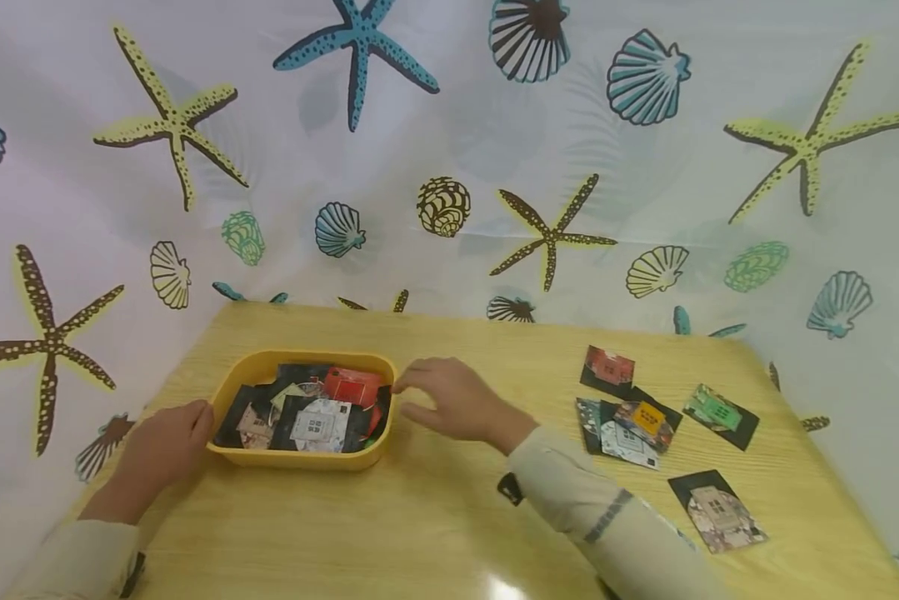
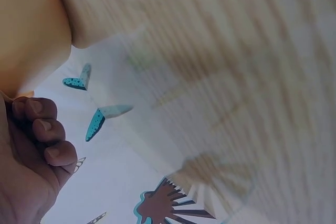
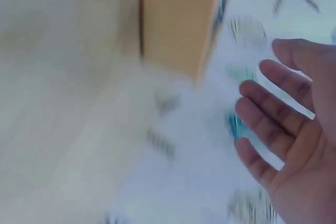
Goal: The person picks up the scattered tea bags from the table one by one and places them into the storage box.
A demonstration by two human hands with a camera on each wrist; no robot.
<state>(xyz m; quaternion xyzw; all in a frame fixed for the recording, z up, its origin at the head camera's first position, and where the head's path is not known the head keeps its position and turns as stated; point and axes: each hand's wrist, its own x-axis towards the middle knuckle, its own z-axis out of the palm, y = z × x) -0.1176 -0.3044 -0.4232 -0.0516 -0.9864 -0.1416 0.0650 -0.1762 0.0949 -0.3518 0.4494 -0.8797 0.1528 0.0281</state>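
Observation:
A yellow plastic tub (image 1: 295,460) with rounded corners stands on the table and holds several small black packets (image 1: 320,427) with printed labels, a red one (image 1: 352,387) among them. My left hand (image 1: 166,443) grips the tub's left end at the rim. In the left wrist view its fingers (image 2: 48,129) curl beside the orange-looking tub wall (image 2: 34,30). At the tub's right end hovers my right hand (image 1: 449,398), fingertips close to the rim. The right wrist view shows this hand (image 3: 294,124) with fingers spread, holding nothing, beside the tub's wall (image 3: 176,24).
More packets lie on the right side of the wooden table (image 1: 509,517): a red one (image 1: 608,370), an overlapping group (image 1: 629,429), a green one (image 1: 721,417) and a beige one (image 1: 719,510). A white curtain (image 1: 434,275) with starfish and shells surrounds the table's back and sides.

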